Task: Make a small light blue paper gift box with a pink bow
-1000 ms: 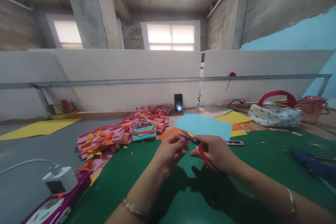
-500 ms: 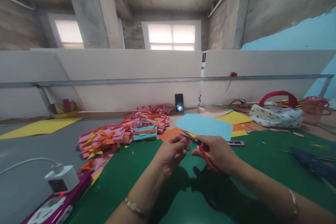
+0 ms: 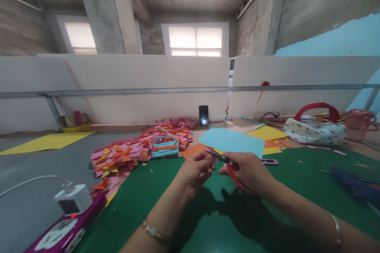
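Note:
My right hand (image 3: pixel 247 172) is closed round the red handles of a pair of scissors (image 3: pixel 234 174). The dark blades point left, over the fingertips of my left hand (image 3: pixel 197 172). Those fingers pinch a small pink piece of paper (image 3: pixel 214 159), mostly hidden by the fingers and blades. Both hands are above a green mat (image 3: pixel 142 209). Just beyond them lie a light blue sheet (image 3: pixel 233 141) and an orange sheet (image 3: pixel 192 150). A pink utility knife (image 3: pixel 270 162) rests right of my right hand.
Left of centre is a heap of pink and orange paper pieces (image 3: pixel 118 156) with a small blue paper bag (image 3: pixel 165 149). A purple power strip (image 3: pixel 86 221) holds a white charger (image 3: pixel 73 199). At right are a blue glue gun (image 3: pixel 350 182), a white cloth bag (image 3: pixel 314 131) and a pink jug (image 3: pixel 359 124).
The view has shifted slightly, so everything sits a little further right. The scissors and the pink paper stay in my hands, nearly in the same position.

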Action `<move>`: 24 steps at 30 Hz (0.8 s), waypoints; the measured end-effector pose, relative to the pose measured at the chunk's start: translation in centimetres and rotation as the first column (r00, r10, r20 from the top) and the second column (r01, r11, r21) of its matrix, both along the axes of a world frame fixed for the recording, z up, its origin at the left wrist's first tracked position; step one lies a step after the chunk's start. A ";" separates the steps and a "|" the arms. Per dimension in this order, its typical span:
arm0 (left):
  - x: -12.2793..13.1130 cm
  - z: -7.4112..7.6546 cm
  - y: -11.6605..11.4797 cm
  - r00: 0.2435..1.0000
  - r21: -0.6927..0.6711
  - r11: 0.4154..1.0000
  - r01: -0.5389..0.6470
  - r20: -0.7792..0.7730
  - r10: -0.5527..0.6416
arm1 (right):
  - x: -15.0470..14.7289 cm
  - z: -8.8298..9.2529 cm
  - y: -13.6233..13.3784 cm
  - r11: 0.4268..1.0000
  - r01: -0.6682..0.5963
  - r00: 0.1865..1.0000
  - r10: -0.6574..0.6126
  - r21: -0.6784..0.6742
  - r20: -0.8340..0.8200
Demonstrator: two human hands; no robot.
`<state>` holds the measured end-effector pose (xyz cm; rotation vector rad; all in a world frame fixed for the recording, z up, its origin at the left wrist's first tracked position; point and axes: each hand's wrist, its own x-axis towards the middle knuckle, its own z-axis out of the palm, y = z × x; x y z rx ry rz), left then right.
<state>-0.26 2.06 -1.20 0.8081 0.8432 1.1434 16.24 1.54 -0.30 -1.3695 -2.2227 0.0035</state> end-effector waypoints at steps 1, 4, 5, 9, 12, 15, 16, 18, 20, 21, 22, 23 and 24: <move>0.0 0.0 0.0 1.000 0.008 1.000 -0.004 -0.004 0.004 | 0.0 0.1 0.0 1.000 0.007 1.000 -0.007 0.003 0.013; 0.0 0.1 -0.1 1.000 0.009 1.000 -0.008 -0.015 0.008 | 0.1 0.2 -0.1 0.999 0.023 0.998 -0.024 0.024 0.059; 0.0 0.1 0.0 1.000 0.004 1.000 -0.008 -0.021 0.008 | 0.1 0.3 -0.1 0.999 0.027 0.997 -0.029 0.034 0.072; -0.1 0.2 0.0 0.999 0.002 1.000 -0.006 -0.041 0.006 | 0.3 0.3 0.0 0.998 0.029 0.994 -0.035 0.060 0.102; -0.1 0.2 0.0 0.998 0.032 0.999 -0.001 -0.057 0.003 | 0.4 0.3 0.0 0.997 0.039 0.991 -0.047 0.060 0.126; -0.2 0.2 -0.1 0.996 0.070 0.997 -0.022 -0.086 0.027 | 0.4 0.4 0.0 0.996 0.053 0.986 -0.063 0.069 0.154; -0.2 0.2 -0.1 0.995 0.079 0.996 -0.028 -0.097 0.035 | 0.4 0.4 0.0 0.996 0.058 0.985 -0.069 0.072 0.159; -0.2 0.3 -0.2 0.992 0.095 0.995 -0.031 -0.115 0.042 | 0.5 0.5 0.0 0.995 0.068 0.983 -0.080 0.076 0.166; -0.2 0.4 -0.4 0.990 0.104 0.994 -0.029 -0.132 0.043 | 0.5 0.5 0.0 0.995 0.066 0.981 -0.078 0.071 0.175; -0.2 0.5 -0.4 0.989 0.108 0.994 -0.031 -0.141 0.046 | 0.5 0.5 0.0 0.995 0.064 0.980 -0.076 0.071 0.182; -0.2 0.6 -0.5 0.987 0.111 0.993 -0.034 -0.151 0.051 | 0.5 0.5 -0.1 0.995 0.063 0.979 -0.076 0.074 0.189; -0.2 0.7 -0.6 0.985 0.115 0.993 -0.035 -0.162 0.053 | 0.5 0.4 -0.1 0.995 0.064 0.978 -0.078 0.077 0.193; -0.2 0.8 -0.6 0.984 0.117 0.993 -0.031 -0.172 0.051 | 0.5 0.4 -0.1 0.995 0.066 0.978 -0.080 0.078 0.193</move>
